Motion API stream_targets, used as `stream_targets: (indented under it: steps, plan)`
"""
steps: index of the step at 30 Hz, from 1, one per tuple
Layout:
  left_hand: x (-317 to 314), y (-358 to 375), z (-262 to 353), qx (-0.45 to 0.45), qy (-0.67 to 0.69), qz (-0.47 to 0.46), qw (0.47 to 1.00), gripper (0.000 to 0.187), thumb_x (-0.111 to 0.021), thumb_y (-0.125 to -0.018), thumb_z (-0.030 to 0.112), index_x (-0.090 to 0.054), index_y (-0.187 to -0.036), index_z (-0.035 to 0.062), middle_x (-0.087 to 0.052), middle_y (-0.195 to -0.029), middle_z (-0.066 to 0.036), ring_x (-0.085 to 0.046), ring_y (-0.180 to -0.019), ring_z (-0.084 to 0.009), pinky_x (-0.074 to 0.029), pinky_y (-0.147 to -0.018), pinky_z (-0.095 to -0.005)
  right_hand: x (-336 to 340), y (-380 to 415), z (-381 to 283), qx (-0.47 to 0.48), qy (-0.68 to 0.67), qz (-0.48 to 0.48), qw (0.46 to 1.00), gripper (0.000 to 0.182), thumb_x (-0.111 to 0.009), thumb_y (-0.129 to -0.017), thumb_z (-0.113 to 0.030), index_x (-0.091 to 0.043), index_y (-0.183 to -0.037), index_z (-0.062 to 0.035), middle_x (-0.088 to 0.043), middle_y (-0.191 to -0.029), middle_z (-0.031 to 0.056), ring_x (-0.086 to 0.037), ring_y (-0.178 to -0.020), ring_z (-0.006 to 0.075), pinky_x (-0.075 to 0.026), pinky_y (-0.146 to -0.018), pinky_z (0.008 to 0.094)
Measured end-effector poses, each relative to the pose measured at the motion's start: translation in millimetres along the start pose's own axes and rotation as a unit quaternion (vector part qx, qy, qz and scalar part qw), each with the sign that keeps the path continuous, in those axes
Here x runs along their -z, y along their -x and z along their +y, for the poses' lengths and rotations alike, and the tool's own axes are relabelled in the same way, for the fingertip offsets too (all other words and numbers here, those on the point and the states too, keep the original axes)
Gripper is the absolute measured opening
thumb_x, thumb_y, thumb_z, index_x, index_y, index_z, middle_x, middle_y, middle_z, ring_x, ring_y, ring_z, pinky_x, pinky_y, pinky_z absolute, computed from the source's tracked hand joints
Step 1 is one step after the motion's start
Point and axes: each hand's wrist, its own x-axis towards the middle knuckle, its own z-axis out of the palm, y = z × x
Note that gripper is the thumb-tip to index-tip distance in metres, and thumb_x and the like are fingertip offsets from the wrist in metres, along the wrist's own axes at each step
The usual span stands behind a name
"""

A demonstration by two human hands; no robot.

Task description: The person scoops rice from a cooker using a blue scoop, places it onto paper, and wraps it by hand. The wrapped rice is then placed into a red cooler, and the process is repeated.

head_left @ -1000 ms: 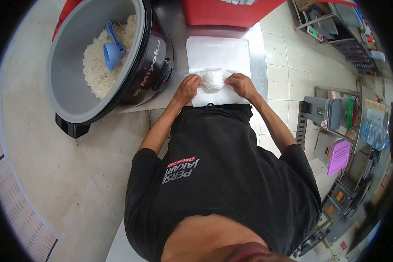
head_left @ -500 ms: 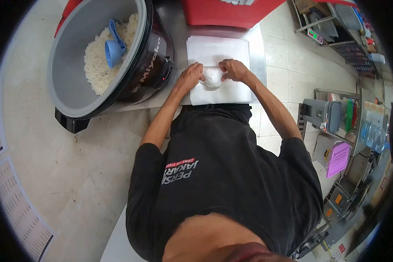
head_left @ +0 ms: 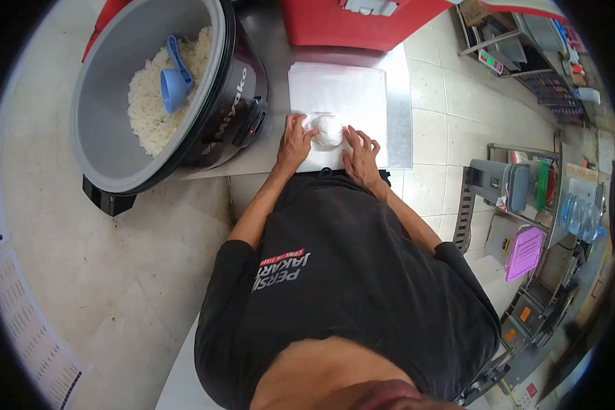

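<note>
A rounded white bundle (head_left: 329,130), wrapped in what looks like paper, sits on a stack of white paper sheets (head_left: 338,85) on the metal table. Against its left side is my left hand (head_left: 295,145), the thumb reaching its edge and the other fingers apart on the paper. My right hand (head_left: 362,156) lies beside the bundle on the right, its fingers spread and the nearest ones close to it. What is inside the wrapping is hidden.
To the left stands a large open rice cooker (head_left: 219,130) with white rice (head_left: 150,123) and a blue scoop (head_left: 174,89) in it. A red box (head_left: 342,27) is behind the paper stack. Shelves with containers (head_left: 506,181) stand to the right beyond the tiled floor.
Both hands have come down toward my body and their fingers have opened from pinching at the bundle's upper sides. The bundle now sits lower on the sheets.
</note>
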Motion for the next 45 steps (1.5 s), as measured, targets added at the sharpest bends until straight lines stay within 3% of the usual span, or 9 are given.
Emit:
stream_targets:
  steps: [6, 10, 15, 24, 30, 38, 40, 41, 45]
  plan:
    - [-17, -6, 1, -0.047, -0.022, 0.041, 0.998, 0.023, -0.070, -0.078, 0.010, -0.061, -0.099, 0.0065, -0.061, -0.105, -0.011, -0.055, -0.102, -0.0286, -0.040, -0.090, -0.0384, -3, -2, -1, -0.089, -0.213, -0.021, 0.973, 0.090, -0.065, -0.081, -0.018, -0.006, -0.147, -0.0025, -0.040, -0.142, 0.0144, -0.035, -0.131, 0.0282, -0.019, -0.102, 0.0507]
    - [-9, -16, 48, 0.050, 0.164, -0.010, 0.985, 0.014, -0.065, -0.080, 0.006, -0.064, -0.094, 0.0028, -0.067, -0.089, -0.010, -0.063, -0.087, -0.0192, -0.047, -0.080, -0.0299, -4, -25, -10, -0.209, -0.553, 0.017, 0.807, 0.104, -0.075, -0.078, -0.025, -0.001, -0.146, 0.0005, -0.039, -0.137, 0.0277, -0.035, -0.132, 0.0348, -0.026, -0.110, 0.0397]
    - [-9, -24, 74, 0.097, 0.279, -0.023, 0.955, 0.011, -0.066, -0.083, 0.007, -0.063, -0.092, 0.0005, -0.067, -0.091, -0.008, -0.062, -0.089, -0.0147, -0.048, -0.079, -0.0276, 64, -72, -37, -0.251, -0.534, 0.032, 0.807, 0.056, -0.081, -0.072, -0.029, -0.053, -0.110, 0.0012, -0.059, -0.099, 0.0087, -0.057, -0.089, 0.0147, -0.048, -0.076, 0.0293]
    - [-4, -68, 55, 0.015, 0.253, -0.046, 0.966, 0.012, -0.075, -0.072, 0.006, -0.064, -0.078, 0.0052, -0.051, -0.093, -0.002, -0.050, -0.080, -0.0130, -0.043, -0.073, -0.0254, 74, -102, -28, -0.158, -0.597, -0.004, 0.786, 0.036, -0.081, -0.073, -0.024, -0.055, -0.090, -0.0058, -0.052, -0.079, -0.0017, -0.050, -0.072, 0.0084, -0.043, -0.063, 0.0256]
    - [-22, -91, 37, 0.022, 0.262, 0.040, 0.964, 0.078, -0.083, -0.057, 0.009, -0.032, -0.115, 0.0109, -0.040, -0.108, -0.005, -0.045, -0.097, -0.0168, -0.042, -0.076, -0.0310, 94, -124, -37, -0.115, -0.672, -0.064, 0.729, 0.037, -0.080, -0.069, -0.007, -0.051, -0.090, -0.0100, -0.057, -0.084, 0.0004, -0.053, -0.081, 0.0092, -0.043, -0.071, 0.0245]
    - [-5, -107, 95, -0.230, 0.252, 0.230, 0.911, 0.055, -0.068, -0.080, 0.036, -0.043, -0.115, 0.0008, -0.046, -0.120, -0.017, -0.045, -0.112, -0.0262, -0.035, -0.097, -0.0394, 92, -148, -45, -0.034, -0.722, 0.076, 0.687, 0.043, -0.069, -0.084, -0.028, -0.050, -0.114, -0.0041, -0.060, -0.096, 0.0047, -0.058, -0.089, 0.0148, -0.048, -0.081, 0.0306]
    - [11, -112, 136, -0.303, 0.127, 0.150, 0.932, 0.054, -0.056, -0.085, 0.044, -0.053, -0.114, -0.0012, -0.054, -0.120, -0.020, -0.052, -0.111, -0.0333, -0.039, -0.095, -0.0422, 82, -149, -39, -0.135, -0.839, 0.079, 0.521, 0.058, -0.044, -0.094, -0.052, -0.044, -0.128, -0.0046, -0.058, -0.103, 0.0042, -0.058, -0.093, 0.0162, -0.046, -0.087, 0.0337]
    - [11, -118, 141, -0.328, 0.059, 0.103, 0.937, 0.047, -0.046, -0.091, 0.037, -0.060, -0.112, -0.0017, -0.058, -0.119, -0.021, -0.057, -0.107, -0.0368, -0.042, -0.094, -0.0444, 101, -151, -67, -0.181, -0.814, 0.124, 0.538, 0.067, -0.024, -0.095, -0.061, -0.046, -0.127, -0.0065, -0.056, -0.109, 0.0053, -0.057, -0.098, 0.0149, -0.045, -0.090, 0.0322]
    - [19, -132, 151, -0.362, 0.139, 0.155, 0.909, 0.034, -0.040, -0.095, 0.023, -0.059, -0.109, -0.0009, -0.061, -0.111, -0.019, -0.059, -0.102, -0.0351, -0.044, -0.088, -0.0437, 119, -160, -57, -0.149, -0.769, 0.081, 0.617, 0.054, -0.028, -0.097, -0.053, -0.055, -0.109, -0.0083, -0.059, -0.099, 0.0082, -0.057, -0.099, 0.0184, -0.043, -0.090, 0.0314]
